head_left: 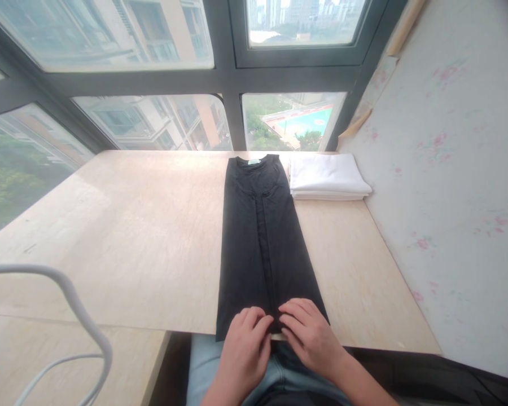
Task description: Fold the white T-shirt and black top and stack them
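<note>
A black shirt (262, 225) lies lengthwise on the pale tabletop, its sides folded inward so they nearly meet along the middle. The neckline with a small light label is at the far end, toward the window. At the near edge of the table, my left hand (248, 344) has its fingers bent around the shirt's bottom hem, left of the middle gap. My right hand (307, 332) grips the same hem just right of that gap, its fingers curved over the cloth. The fingertips' exact hold is partly hidden.
A stack of folded white cloth (328, 176) sits at the far right beside the shirt's neckline. Windows (152, 121) border the back, and a flower-patterned wall (457, 169) the right. A white curved tube or cable (74, 299) crosses the lower left. The tabletop (144, 225) ends near my lap.
</note>
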`<action>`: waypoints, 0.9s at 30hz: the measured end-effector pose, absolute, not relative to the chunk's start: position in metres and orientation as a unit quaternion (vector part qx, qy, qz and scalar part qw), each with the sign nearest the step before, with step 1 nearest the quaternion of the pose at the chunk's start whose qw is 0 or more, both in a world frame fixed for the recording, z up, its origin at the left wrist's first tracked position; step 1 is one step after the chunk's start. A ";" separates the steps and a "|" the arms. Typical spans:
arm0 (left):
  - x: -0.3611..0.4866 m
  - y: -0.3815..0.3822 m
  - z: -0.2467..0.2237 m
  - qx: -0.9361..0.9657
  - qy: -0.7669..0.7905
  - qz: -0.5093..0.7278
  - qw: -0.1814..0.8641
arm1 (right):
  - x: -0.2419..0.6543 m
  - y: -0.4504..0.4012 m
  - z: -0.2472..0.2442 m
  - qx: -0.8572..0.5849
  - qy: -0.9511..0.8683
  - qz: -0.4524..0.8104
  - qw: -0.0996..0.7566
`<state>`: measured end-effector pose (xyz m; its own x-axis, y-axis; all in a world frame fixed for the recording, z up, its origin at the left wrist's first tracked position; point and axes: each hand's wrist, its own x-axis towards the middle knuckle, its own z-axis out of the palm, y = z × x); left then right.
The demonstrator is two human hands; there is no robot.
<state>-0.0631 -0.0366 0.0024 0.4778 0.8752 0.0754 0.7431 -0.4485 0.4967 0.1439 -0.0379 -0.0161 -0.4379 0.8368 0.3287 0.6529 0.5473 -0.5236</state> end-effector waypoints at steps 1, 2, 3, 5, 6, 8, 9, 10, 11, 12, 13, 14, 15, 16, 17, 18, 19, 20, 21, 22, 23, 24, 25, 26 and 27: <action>-0.063 -0.031 0.008 0.837 0.478 0.153 0.219 | 0.144 -0.038 -0.015 -0.448 -0.832 0.167 0.282; -0.063 -0.021 0.013 0.836 0.473 0.148 0.234 | 0.144 -0.038 -0.015 -0.449 -0.830 0.172 0.284; -0.062 -0.007 0.019 0.834 0.473 0.148 0.243 | 0.143 -0.038 -0.015 -0.452 -0.826 0.176 0.287; -0.058 0.032 0.028 0.824 0.489 0.156 0.241 | 0.142 -0.037 -0.015 -0.459 -0.818 0.181 0.297; -0.054 0.057 0.032 0.817 0.504 0.161 0.229 | 0.142 -0.036 -0.015 -0.461 -0.814 0.182 0.303; -0.042 0.114 0.033 0.799 0.538 0.161 0.214 | 0.140 -0.035 -0.015 -0.462 -0.811 0.178 0.312; -0.035 0.145 0.032 0.790 0.553 0.163 0.208 | 0.140 -0.034 -0.015 -0.461 -0.811 0.175 0.316; -0.028 0.175 0.029 0.783 0.565 0.165 0.200 | 0.140 -0.034 -0.015 -0.458 -0.811 0.170 0.322; -0.021 0.204 0.025 0.775 0.579 0.164 0.193 | 0.139 -0.033 -0.016 -0.456 -0.810 0.165 0.330; -0.014 0.230 0.020 0.766 0.593 0.162 0.186 | 0.139 -0.032 -0.017 -0.455 -0.808 0.159 0.338; -0.008 0.254 0.015 0.756 0.608 0.159 0.181 | 0.138 -0.031 -0.019 -0.453 -0.807 0.151 0.347; -0.002 0.274 0.010 0.745 0.624 0.156 0.177 | 0.138 -0.030 -0.021 -0.449 -0.807 0.143 0.357; 0.003 0.291 0.005 0.734 0.638 0.153 0.174 | 0.138 -0.029 -0.023 -0.443 -0.807 0.132 0.367; 0.007 0.305 0.001 0.724 0.651 0.148 0.174 | 0.137 -0.027 -0.026 -0.437 -0.808 0.121 0.377; 0.010 0.315 -0.002 0.714 0.662 0.143 0.176 | 0.136 -0.025 -0.028 -0.430 -0.808 0.110 0.387; 0.012 0.324 -0.004 0.706 0.671 0.137 0.178 | 0.136 -0.023 -0.030 -0.422 -0.809 0.100 0.397; 0.013 0.330 -0.006 0.700 0.678 0.130 0.182 | 0.135 -0.022 -0.031 -0.419 -0.807 0.091 0.407; 0.014 0.334 -0.007 0.697 0.682 0.123 0.186 | 0.134 -0.020 -0.032 -0.418 -0.804 0.085 0.414; 0.013 0.337 -0.008 0.695 0.684 0.117 0.188 | 0.134 -0.019 -0.033 -0.419 -0.801 0.080 0.420; 0.012 0.339 -0.008 0.695 0.685 0.111 0.187 | 0.133 -0.018 -0.033 -0.421 -0.798 0.076 0.425; 0.011 0.340 -0.008 0.695 0.686 0.107 0.185 | 0.133 -0.018 -0.033 -0.424 -0.795 0.073 0.427; 0.009 0.341 -0.008 0.696 0.688 0.103 0.180 | 0.133 -0.017 -0.033 -0.426 -0.794 0.071 0.428; 0.006 0.340 -0.008 0.695 0.691 0.100 0.172 | 0.133 -0.017 -0.032 -0.428 -0.793 0.069 0.429; 0.005 0.339 -0.008 0.695 0.694 0.098 0.162 | 0.132 -0.017 -0.032 -0.428 -0.792 0.067 0.429; 0.003 0.338 -0.008 0.695 0.696 0.095 0.151 | 0.132 -0.018 -0.031 -0.430 -0.791 0.065 0.430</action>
<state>0.0030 0.3380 -0.0080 0.0119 0.9969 -0.0781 0.9392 0.0156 0.3429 0.1319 -0.0175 -0.0313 -0.2613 0.7359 0.6246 0.6241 0.6225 -0.4723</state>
